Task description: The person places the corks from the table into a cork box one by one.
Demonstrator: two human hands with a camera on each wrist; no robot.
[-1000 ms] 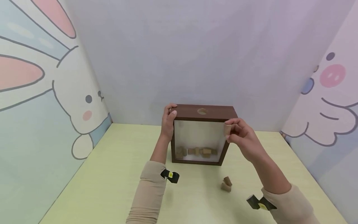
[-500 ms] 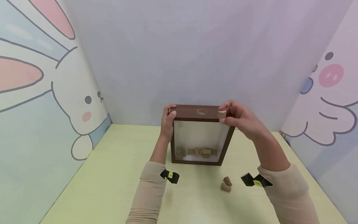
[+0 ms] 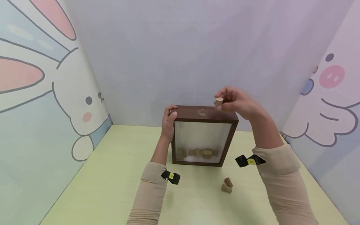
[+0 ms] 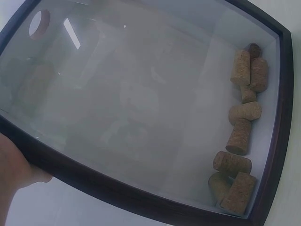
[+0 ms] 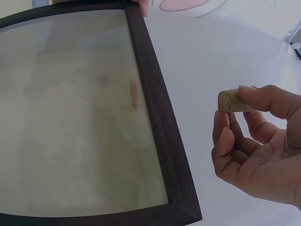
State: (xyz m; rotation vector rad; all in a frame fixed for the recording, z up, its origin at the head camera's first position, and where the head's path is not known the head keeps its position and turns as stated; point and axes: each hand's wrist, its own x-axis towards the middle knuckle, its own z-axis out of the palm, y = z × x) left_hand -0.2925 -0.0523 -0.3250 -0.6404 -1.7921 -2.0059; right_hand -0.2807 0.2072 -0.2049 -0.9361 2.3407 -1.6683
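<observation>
A dark brown framed box (image 3: 191, 118) with a glass front stands upright on the table, a round hole (image 3: 202, 112) in its top. My left hand (image 3: 168, 124) grips the box's upper left corner, thumb in front. Between thumb and fingers, my right hand (image 3: 239, 103) pinches a cork (image 3: 218, 102) above the right part of the top, apart from the hole. The right wrist view shows that cork (image 5: 230, 100) held clear of the frame (image 5: 162, 113). Inside the box, several corks (image 4: 241, 134) lie along the bottom in the left wrist view.
Two loose corks (image 3: 227, 185) lie together on the pale green table (image 3: 135, 150), in front of the box's right corner. A plain wall (image 3: 168, 56) rises behind, with cartoon-printed panels on the left and right.
My right hand has lifted the cork from beside the box's upper right corner, moving up and leftward over the top. The left hand stays on the box.
</observation>
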